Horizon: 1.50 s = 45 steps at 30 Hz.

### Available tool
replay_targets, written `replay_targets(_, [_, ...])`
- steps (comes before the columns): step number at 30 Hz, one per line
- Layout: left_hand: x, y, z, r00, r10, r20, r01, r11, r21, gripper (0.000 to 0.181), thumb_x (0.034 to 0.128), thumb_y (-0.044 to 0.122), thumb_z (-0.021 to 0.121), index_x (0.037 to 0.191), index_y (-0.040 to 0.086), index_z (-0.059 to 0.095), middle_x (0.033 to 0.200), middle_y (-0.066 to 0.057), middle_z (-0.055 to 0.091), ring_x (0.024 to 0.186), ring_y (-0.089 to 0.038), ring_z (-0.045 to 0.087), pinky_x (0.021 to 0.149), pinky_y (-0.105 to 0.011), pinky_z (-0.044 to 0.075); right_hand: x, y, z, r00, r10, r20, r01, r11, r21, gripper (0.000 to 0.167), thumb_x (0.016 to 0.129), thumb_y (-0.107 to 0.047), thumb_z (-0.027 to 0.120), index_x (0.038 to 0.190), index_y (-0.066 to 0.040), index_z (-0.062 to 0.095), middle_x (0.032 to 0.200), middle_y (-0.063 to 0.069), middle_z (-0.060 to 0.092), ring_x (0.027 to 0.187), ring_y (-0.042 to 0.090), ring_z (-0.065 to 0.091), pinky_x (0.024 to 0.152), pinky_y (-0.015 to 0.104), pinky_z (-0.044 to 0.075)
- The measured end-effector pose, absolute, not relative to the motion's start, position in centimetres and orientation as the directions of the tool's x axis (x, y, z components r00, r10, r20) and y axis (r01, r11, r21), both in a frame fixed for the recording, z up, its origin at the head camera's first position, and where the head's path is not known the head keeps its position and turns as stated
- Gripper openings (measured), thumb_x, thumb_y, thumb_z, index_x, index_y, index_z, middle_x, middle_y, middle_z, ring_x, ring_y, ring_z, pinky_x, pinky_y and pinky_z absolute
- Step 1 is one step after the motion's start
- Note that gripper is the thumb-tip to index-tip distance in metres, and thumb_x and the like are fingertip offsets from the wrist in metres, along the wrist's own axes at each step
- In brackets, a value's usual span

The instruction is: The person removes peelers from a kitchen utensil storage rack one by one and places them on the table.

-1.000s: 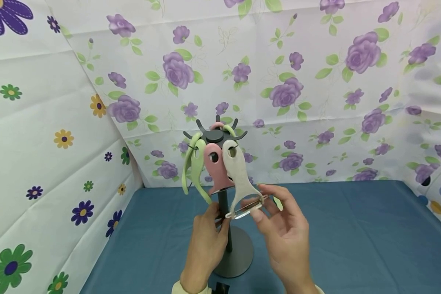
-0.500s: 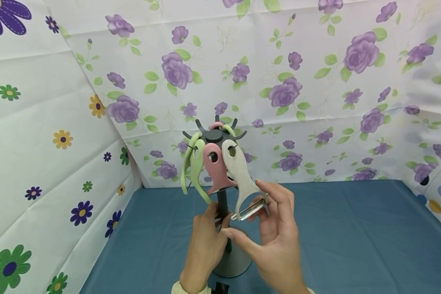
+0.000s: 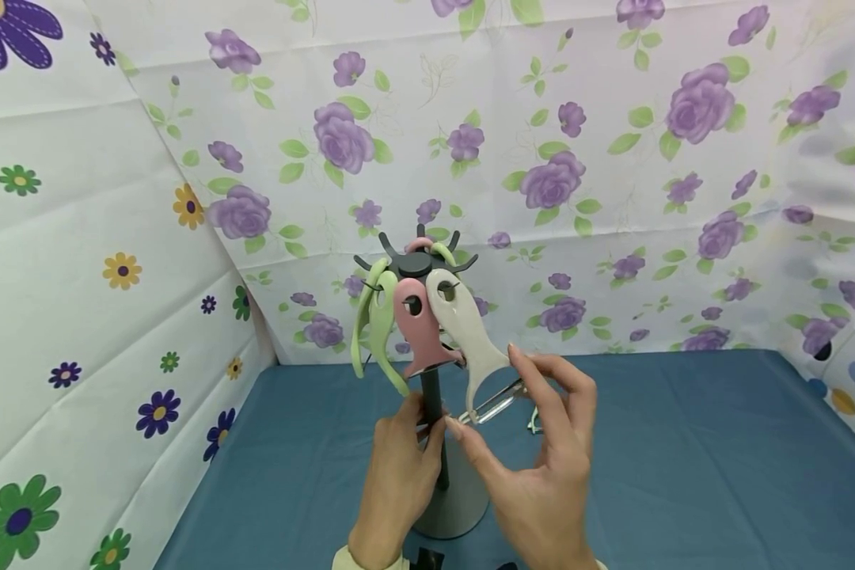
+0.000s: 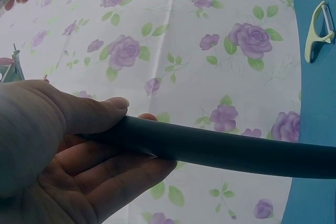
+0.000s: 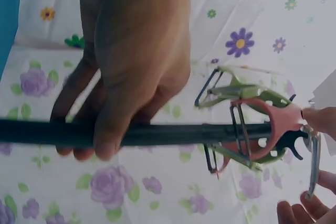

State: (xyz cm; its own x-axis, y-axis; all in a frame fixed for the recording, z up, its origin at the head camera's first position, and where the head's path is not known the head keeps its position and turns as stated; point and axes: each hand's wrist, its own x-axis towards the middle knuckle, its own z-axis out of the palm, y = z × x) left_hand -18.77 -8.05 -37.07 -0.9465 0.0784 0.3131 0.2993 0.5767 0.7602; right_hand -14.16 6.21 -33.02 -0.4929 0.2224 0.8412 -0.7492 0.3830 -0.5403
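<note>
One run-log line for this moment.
left hand: grips pole; right hand: holds white peeler; pink peeler: on rack; one green peeler: on table

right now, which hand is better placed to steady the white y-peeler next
Probably the right hand: its fingers pinch the white Y-peeler at its blade end, while the left hand grips the stand's black pole.

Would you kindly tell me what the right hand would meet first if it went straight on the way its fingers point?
The right hand would first meet the white peeler, which it touches. Beyond that, the pink peeler seems next in line, though depth is hard to judge.
</note>
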Motion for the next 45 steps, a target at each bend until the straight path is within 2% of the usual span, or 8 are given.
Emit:
replay_targets(2, [-18.8,-8.0,-37.0,-0.945,0.080,0.318,0.304,0.576,0.759,0.017,0.1011,0.009,0.064,0.115,0.000,0.065,0.105,-0.015,0.076,0.096,-0.030,0.077,0.077,-0.029,0.065,-14.3,6.4,-32.9,-0.466,0.223,0.856,-0.729,0.452,-0.514,0.067,0.093,-0.044,0.075,0.144,-0.003,0.057,0.139,0.023,0.049,0.118,0.016,0.043,0.090,0.027,0.038])
replay_targets(5, [-18.8,-8.0,-37.0,-0.941,0.083,0.327,0.313,0.573,0.757,0.017,0.1011,0.011,0.065,0.114,0.000,0.065,0.104,-0.015,0.076,0.096,-0.029,0.077,0.077,-0.029,0.065,-14.4,6.6,-32.8,-0.434,0.218,0.874,-0.709,0.516,-0.481,0.068,0.094,-0.050,0.070,0.142,-0.002,0.059,0.141,0.024,0.052,0.121,0.018,0.044,0.093,0.029,0.036])
replay_targets(10, [-18.8,-8.1,-36.9,-0.941,0.082,0.329,0.315,0.574,0.756,0.016,0.1012,0.012,0.065,0.112,0.000,0.066,0.102,-0.015,0.076,0.094,-0.029,0.077,0.077,-0.030,0.066,-14.4,6.8,-32.5,-0.425,0.188,0.886,-0.699,0.554,-0.453,0.067,0.095,-0.049,0.069,0.143,-0.003,0.058,0.139,0.021,0.057,0.124,0.027,0.047,0.104,0.031,0.038])
replay_targets(17, [-18.9,-7.9,-37.0,-0.942,0.081,0.327,0.312,0.574,0.757,0.015,0.1008,0.011,0.065,0.113,0.001,0.066,0.103,-0.014,0.076,0.095,-0.028,0.077,0.077,-0.030,0.066,-13.9,6.7,-32.4,-0.524,0.193,0.829,-0.649,0.541,-0.536,0.066,0.097,-0.049,0.067,0.147,-0.007,0.055,0.142,0.018,0.056,0.117,0.027,0.047,0.099,0.037,0.039])
replay_targets(20, [-19.0,-7.8,-37.0,-0.944,0.079,0.319,0.306,0.564,0.767,0.015,0.1008,0.010,0.065,0.113,0.003,0.065,0.104,-0.014,0.076,0.096,-0.027,0.077,0.078,-0.030,0.066,-14.0,6.6,-32.3,-0.539,0.187,0.822,-0.636,0.550,-0.542,0.067,0.097,-0.049,0.066,0.148,-0.007,0.054,0.142,0.018,0.055,0.117,0.028,0.048,0.098,0.037,0.039])
replay_targets(26, [-19.0,-8.0,-37.0,-0.956,0.067,0.287,0.274,0.561,0.781,0.016,0.1002,0.008,0.065,0.115,0.001,0.064,0.107,-0.017,0.075,0.098,-0.030,0.076,0.078,-0.032,0.066,-14.0,6.3,-32.0,-0.532,0.172,0.829,-0.633,0.569,-0.525,0.068,0.095,-0.051,0.067,0.146,-0.008,0.056,0.138,0.017,0.057,0.112,0.027,0.048,0.092,0.034,0.040])
replay_targets(34, [-19.2,-8.2,-37.2,-0.961,0.051,0.272,0.251,0.572,0.781,0.018,0.1008,0.011,0.065,0.117,0.001,0.065,0.108,-0.017,0.075,0.099,-0.030,0.076,0.079,-0.035,0.066,-14.5,6.2,-31.3,-0.438,0.144,0.887,-0.670,0.606,-0.429,0.067,0.094,-0.052,0.067,0.141,-0.005,0.060,0.131,0.019,0.061,0.110,0.029,0.052,0.093,0.030,0.043])
replay_targets(45, [-19.2,-8.3,-37.3,-0.950,0.060,0.307,0.288,0.548,0.786,0.013,0.1006,0.009,0.065,0.112,0.003,0.065,0.103,-0.013,0.077,0.095,-0.026,0.077,0.077,-0.029,0.066,-14.5,7.3,-30.8,-0.493,0.113,0.863,-0.653,0.607,-0.453,0.059,0.096,-0.043,0.070,0.140,-0.004,0.061,0.131,0.020,0.060,0.116,0.032,0.054,0.097,0.029,0.046])
